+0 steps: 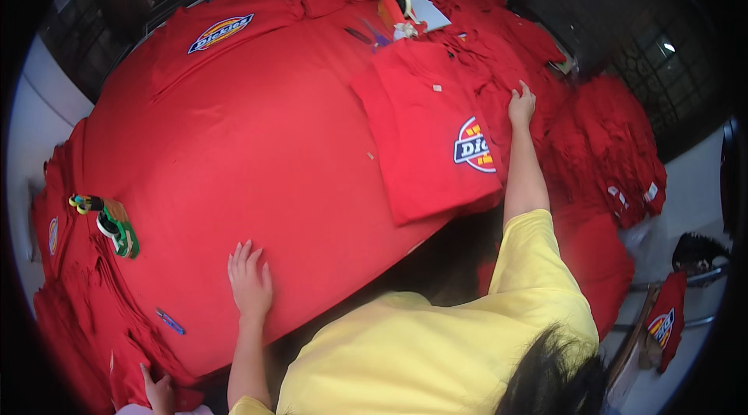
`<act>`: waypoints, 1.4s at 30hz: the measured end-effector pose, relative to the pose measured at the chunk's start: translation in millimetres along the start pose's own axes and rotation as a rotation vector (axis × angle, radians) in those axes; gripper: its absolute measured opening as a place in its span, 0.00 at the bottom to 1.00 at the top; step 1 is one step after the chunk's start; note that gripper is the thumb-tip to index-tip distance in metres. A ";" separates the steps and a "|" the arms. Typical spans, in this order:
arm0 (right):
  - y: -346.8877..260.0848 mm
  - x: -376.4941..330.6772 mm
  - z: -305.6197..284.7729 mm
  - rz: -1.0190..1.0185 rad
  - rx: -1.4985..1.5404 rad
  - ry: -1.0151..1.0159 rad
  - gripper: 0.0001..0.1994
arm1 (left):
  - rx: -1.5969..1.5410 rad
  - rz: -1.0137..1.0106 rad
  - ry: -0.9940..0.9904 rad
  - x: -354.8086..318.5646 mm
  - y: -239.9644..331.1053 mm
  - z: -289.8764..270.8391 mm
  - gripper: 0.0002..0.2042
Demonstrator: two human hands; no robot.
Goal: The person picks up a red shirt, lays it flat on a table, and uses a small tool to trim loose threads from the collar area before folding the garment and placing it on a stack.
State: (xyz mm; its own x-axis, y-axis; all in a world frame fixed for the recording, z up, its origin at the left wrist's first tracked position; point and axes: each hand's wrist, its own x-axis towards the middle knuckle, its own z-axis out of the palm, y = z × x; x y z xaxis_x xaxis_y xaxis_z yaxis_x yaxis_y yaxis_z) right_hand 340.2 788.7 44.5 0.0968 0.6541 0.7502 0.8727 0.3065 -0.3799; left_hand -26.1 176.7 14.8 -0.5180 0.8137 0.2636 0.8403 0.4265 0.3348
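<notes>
Only my left hand [160, 392] shows, at the bottom left edge, with a pale sleeve behind it. It lies against the hanging edge of the red cloth [234, 142] that covers the table; its grip is unclear. My right hand is out of view. A person in a yellow shirt [436, 353] leans over the table in front of me. This person's left hand [249, 282] lies flat on the red cloth. The right hand [520, 105] reaches to a heap of red shirts, beside a folded red shirt [425, 142] with a round patch.
A green and yellow tool [117, 226] lies at the table's left side, with a blue pen [170, 321] nearer me. Scissors and a white sheet [428, 10] sit at the far end. More red shirts [615, 150] are stacked at the right.
</notes>
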 end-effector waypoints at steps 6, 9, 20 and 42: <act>20.3 66.9 -3.7 0.385 -0.058 -0.114 0.15 | -0.024 0.008 0.020 2.0 -1.3 2.4 0.16; -14.6 126.0 -47.2 0.263 0.235 0.244 0.16 | -0.007 -0.027 0.049 -0.9 -3.0 2.2 0.15; -296.1 57.2 -258.6 -0.060 1.855 -0.766 0.15 | -0.865 -0.061 0.019 98.7 112.1 -27.9 0.26; -443.2 -168.6 -126.8 -1.109 0.102 -1.389 0.27 | -0.302 -0.792 -0.015 -23.8 -65.1 -62.8 0.27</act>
State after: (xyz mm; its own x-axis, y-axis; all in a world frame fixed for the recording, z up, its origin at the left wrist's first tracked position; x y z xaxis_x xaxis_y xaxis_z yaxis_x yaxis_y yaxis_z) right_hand -2.2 454.8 155.0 -0.9432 0.1608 -0.2908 0.2059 0.9697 -0.1317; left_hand -78.5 104.8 43.5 -0.9315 0.3257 -0.1620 0.1505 0.7505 0.6435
